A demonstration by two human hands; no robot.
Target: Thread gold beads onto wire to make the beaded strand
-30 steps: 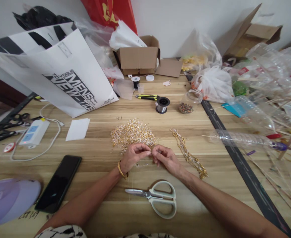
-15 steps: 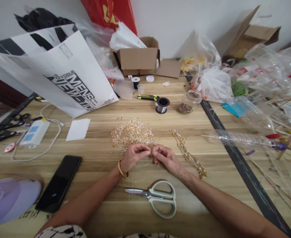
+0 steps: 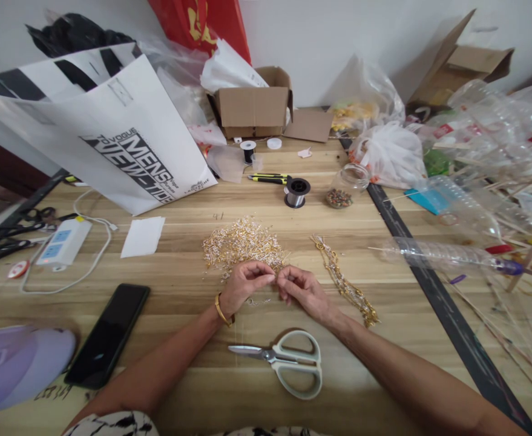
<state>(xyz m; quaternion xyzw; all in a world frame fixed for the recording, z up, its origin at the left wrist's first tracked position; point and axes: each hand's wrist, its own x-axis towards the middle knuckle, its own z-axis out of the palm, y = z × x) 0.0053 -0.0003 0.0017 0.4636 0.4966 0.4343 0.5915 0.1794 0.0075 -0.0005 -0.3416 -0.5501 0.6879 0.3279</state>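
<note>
My left hand (image 3: 249, 287) and my right hand (image 3: 302, 290) meet fingertip to fingertip in front of a pile of small gold and silver pieces (image 3: 243, 243). Both pinch with thumb and forefinger; whatever sits between the fingertips is too small to name. A short silver chain (image 3: 259, 301) lies under the left fingers, and thin clear thread trails down below that wrist. Scissors (image 3: 288, 361) rest just below the hands, handles to the right. To the right of my right hand lies a bundle of gold and silver chains (image 3: 345, 281).
A spool of wire (image 3: 297, 192), a utility knife (image 3: 268, 178) and a glass jar with beads (image 3: 345, 186) stand beyond the pile. On the left are a phone (image 3: 108, 336), a power strip (image 3: 63, 243) and a paper bag (image 3: 111, 133). Plastic bottles (image 3: 488, 115) crowd the right.
The fingertips of my right hand have shifted very slightly; otherwise both hands hold their place and nothing else has moved.
</note>
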